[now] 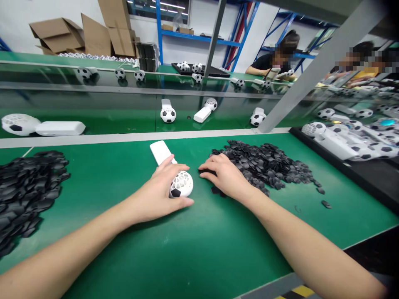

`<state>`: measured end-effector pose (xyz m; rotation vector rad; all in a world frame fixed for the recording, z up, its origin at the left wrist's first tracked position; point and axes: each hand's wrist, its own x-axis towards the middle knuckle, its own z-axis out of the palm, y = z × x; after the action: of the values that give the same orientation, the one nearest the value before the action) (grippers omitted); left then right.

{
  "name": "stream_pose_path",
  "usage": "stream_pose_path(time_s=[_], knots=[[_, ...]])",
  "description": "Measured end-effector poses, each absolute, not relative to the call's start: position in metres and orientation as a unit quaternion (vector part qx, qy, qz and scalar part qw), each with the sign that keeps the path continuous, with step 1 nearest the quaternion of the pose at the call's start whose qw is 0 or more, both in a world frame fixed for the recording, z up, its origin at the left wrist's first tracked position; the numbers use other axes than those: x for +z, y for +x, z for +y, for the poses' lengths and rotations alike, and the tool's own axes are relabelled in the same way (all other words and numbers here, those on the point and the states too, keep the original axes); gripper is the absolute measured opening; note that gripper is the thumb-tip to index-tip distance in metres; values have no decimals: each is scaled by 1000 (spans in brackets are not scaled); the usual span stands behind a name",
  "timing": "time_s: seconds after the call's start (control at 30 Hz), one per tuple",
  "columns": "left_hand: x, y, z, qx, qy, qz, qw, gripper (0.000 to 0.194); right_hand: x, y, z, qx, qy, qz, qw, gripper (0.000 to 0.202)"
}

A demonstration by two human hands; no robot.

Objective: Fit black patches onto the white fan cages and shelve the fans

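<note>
On the green tabletop lies a white handheld fan (183,183) with a round, soccer-ball-patterned head and an open lattice grille. My left hand (162,187) is curled around the head, thumb on the near side, fingers over the far side. The fan's flat white handle points away from me, partly covered by my fingers. To its right, my right hand (222,172) is at the left edge of a pile of small black pieces (268,164). Its thumb and fingers are drawn together on what looks like a black piece, mostly hidden by the fingers.
Another heap of black pieces (28,191) lies at left. A black tray (358,174) of fans stands at right. Beyond the white ledge, more fans (168,112) lie on a green surface. A grey post (311,70) slants across the right. Co-workers sit at the far right.
</note>
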<state>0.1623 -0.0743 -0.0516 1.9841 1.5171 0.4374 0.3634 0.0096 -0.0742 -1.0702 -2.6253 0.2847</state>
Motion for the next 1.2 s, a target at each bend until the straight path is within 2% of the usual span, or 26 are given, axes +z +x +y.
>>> stream_pose_path(time_s=[0.13, 0.2, 0.27, 0.37, 0.43, 0.57, 0.8, 0.93, 1.07, 1.2], knots=[[-54, 163, -75, 186, 750, 557, 304, 54, -75, 358, 8, 15, -345, -933, 104, 19], [-53, 160, -73, 181, 761, 538, 314, 55, -74, 358, 9, 5, -345, -931, 118, 20], [-51, 157, -72, 174, 764, 532, 322, 56, -72, 360, 8, 51, -345, -920, 176, 17], [-50, 155, -71, 173, 764, 528, 329, 57, -64, 362, 0, 185, -331, -882, 280, 12], [-50, 155, -71, 177, 765, 521, 335, 56, -58, 363, -7, 258, -307, -865, 300, 7], [-52, 155, -70, 185, 772, 504, 341, 53, -53, 359, -18, 308, -237, -877, 282, 7], [-52, 158, -71, 194, 785, 468, 356, 44, -59, 354, -23, 289, -159, -905, 269, 13], [-51, 163, -72, 214, 771, 485, 353, 38, -60, 350, -24, 306, -170, -896, 274, 5], [-52, 167, -73, 214, 768, 504, 333, 35, -60, 347, -24, 385, -210, -860, 262, 4], [-54, 169, -75, 214, 758, 523, 324, 39, -61, 345, -23, 503, -253, -791, 239, 11]])
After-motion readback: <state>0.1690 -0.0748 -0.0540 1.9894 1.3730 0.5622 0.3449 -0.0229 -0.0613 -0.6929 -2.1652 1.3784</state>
